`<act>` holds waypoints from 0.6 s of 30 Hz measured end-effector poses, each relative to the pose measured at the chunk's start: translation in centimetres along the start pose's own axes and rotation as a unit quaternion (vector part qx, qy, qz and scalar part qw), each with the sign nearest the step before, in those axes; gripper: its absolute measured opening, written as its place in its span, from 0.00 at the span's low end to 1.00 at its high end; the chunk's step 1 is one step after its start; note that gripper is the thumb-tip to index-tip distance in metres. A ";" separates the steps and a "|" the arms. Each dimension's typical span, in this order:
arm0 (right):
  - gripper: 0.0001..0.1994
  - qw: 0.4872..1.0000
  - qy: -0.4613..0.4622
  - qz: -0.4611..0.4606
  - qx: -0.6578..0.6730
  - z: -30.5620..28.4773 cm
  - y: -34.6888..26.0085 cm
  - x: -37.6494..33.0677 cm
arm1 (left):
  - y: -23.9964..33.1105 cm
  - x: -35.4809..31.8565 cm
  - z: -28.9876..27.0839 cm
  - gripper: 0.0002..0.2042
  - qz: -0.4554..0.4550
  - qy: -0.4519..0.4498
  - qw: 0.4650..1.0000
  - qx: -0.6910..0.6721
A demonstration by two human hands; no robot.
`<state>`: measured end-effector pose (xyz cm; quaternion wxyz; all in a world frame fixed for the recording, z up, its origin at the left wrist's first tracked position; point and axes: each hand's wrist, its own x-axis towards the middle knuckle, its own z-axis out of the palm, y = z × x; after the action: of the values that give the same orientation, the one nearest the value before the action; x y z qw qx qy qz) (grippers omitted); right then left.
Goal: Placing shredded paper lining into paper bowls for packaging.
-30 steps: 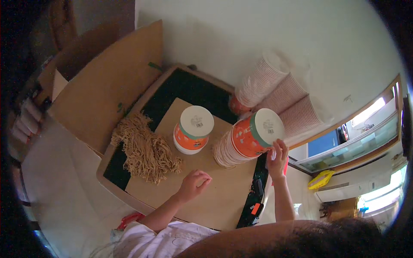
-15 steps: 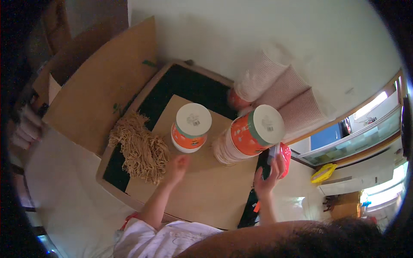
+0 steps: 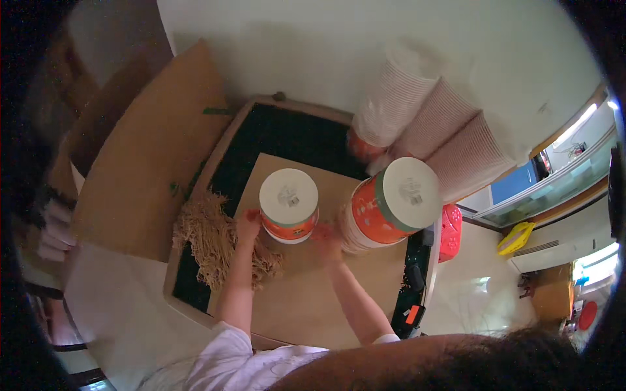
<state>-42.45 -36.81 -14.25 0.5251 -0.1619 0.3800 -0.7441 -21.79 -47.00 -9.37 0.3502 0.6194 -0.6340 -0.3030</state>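
Note:
A paper bucket (image 3: 289, 199), white with an orange band, stands upside down on a cardboard sheet (image 3: 300, 293). My left hand (image 3: 248, 226) is closed at the bucket's lower left edge, its fingertips partly hidden. On the opposite side my right hand (image 3: 327, 236) is close to the lower right edge; motion smears its fingers, so contact is unclear. Beside my left forearm lies a pile of tan twisted cords (image 3: 207, 242). To the right of my right hand stands a taller upside-down stack of similar buckets (image 3: 381, 212), with a green stripe near its top.
Tall plastic-wrapped stacks of nested buckets (image 3: 433, 117) lean along the wall behind. An upright cardboard panel (image 3: 143, 156) borders the left. Black devices (image 3: 414, 280) lie at the table's right edge, near a red plastic basket (image 3: 450, 232). A yellow object (image 3: 515, 238) is farther right.
My right hand has come from beyond the right stack to the near bucket's right side. My left hand has moved up to its left edge. The view has shifted slightly.

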 end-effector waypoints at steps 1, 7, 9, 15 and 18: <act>0.15 0.995 0.024 0.046 0.086 -0.1 -0.1 0.1 | 0.2 0.4 0.0 0.06 -0.001 -0.005 1.000 0.002; 0.09 0.982 0.070 0.027 -0.175 3.8 -2.3 -0.6 | -0.3 1.6 -1.0 0.05 -0.252 -0.074 0.937 -0.229; 0.09 0.986 0.035 0.034 -0.160 2.9 -2.5 0.2 | -0.2 2.1 -1.2 0.06 -0.266 -0.090 0.924 -0.261; 0.10 0.984 0.028 0.092 -0.150 2.5 -2.5 0.8 | 1.1 1.6 -1.6 0.07 -0.257 -0.115 0.939 -0.196; 0.10 0.986 0.024 0.069 -0.148 2.0 -1.5 0.6 | -0.7 2.0 -1.5 0.07 -0.252 -0.133 0.931 -0.228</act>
<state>-42.43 -37.91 -11.96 0.5366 -0.1932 0.5085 -0.6451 -20.17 -48.99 -8.94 0.3068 0.6164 -0.4115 -0.5972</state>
